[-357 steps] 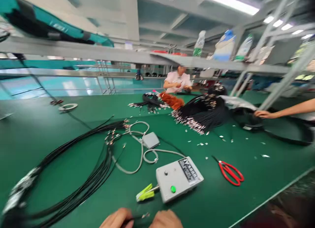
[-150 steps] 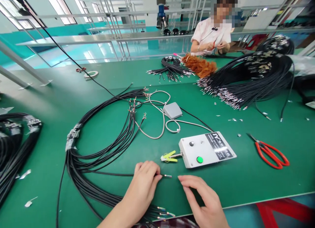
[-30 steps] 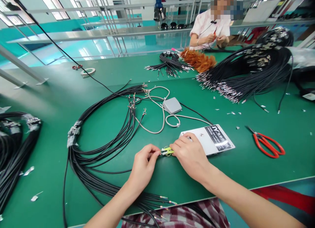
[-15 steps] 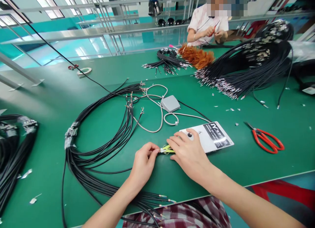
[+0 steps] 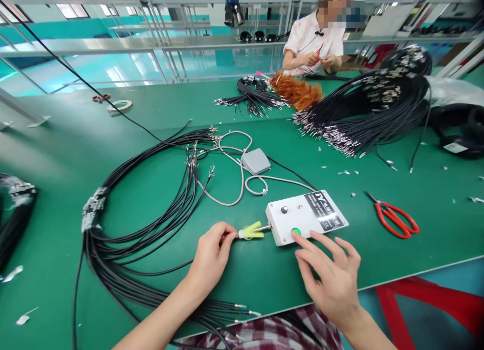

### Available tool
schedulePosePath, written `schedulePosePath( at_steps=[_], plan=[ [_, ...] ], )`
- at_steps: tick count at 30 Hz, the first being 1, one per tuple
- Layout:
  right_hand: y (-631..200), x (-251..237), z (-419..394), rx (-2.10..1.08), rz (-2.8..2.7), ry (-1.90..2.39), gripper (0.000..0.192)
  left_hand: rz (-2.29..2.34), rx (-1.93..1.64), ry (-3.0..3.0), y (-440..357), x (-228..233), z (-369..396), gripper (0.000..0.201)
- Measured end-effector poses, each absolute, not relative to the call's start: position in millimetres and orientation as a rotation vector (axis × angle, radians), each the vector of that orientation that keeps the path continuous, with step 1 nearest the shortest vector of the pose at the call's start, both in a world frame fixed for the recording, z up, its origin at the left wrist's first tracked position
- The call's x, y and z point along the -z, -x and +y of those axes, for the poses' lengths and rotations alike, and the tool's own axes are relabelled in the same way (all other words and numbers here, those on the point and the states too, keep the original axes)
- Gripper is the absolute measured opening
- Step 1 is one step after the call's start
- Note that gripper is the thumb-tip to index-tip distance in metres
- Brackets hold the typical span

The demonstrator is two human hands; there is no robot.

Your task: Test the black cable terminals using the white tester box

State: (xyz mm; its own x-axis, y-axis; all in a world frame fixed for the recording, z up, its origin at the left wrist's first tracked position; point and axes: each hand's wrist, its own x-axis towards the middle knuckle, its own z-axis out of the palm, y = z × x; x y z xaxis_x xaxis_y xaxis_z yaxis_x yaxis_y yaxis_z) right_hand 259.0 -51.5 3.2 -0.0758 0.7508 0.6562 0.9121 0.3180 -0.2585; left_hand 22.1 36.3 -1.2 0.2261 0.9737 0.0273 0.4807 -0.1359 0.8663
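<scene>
My left hand (image 5: 214, 251) pinches the end of a black cable (image 5: 155, 272) close to a yellow-green clip (image 5: 252, 231). The clip sits on the metal shaft (image 5: 264, 227) that sticks out of a white box-shaped machine (image 5: 278, 224). White material shows where the clip meets the wire end; the wire itself is mostly hidden by my fingers. My right hand (image 5: 327, 269) is open, its fingers spread. Its index fingertip is at the green button (image 5: 296, 232) on top of the machine; whether it presses down I cannot tell.
A bundle of black cables (image 5: 109, 269) curves across the left. Behind the machine lie a grey pedal (image 5: 256, 161) and its cord. Red-handled scissors or snips (image 5: 397, 220) rest at the right. More cables (image 5: 363, 108) lie farther back, near a co-worker (image 5: 313, 47).
My right hand has left the clip and moved right, to the machine's green button. My left hand still pinches the cable end. The whole view has shifted slightly.
</scene>
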Motion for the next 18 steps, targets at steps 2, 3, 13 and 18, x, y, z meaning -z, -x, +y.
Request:
schedulePosePath(
  at_steps=[2, 3, 13, 18],
  plan=[
    [-258.7, 0.8, -48.0, 0.316, -1.863, 1.478, 0.012, 1.379, -0.808, -1.736, -20.1, 0.5, 35.6, 0.016],
    [-259.1, 1.9, -45.9, 0.324, -1.856, 1.471, 0.013, 1.389, -0.805, -1.732, -18.6, 0.0, 35.3, 0.017],
    [-252.4, 1.4, -60.1, 0.222, -1.874, 1.250, 0.015, 1.383, -0.789, -1.693, 2.5, -6.1, 34.1, 0.015],
    [-246.9, 19.3, -63.7, 0.130, -1.984, 1.115, 0.022, 1.441, -0.615, -2.003, 24.3, -25.0, 38.0, 0.015]
  ],
)
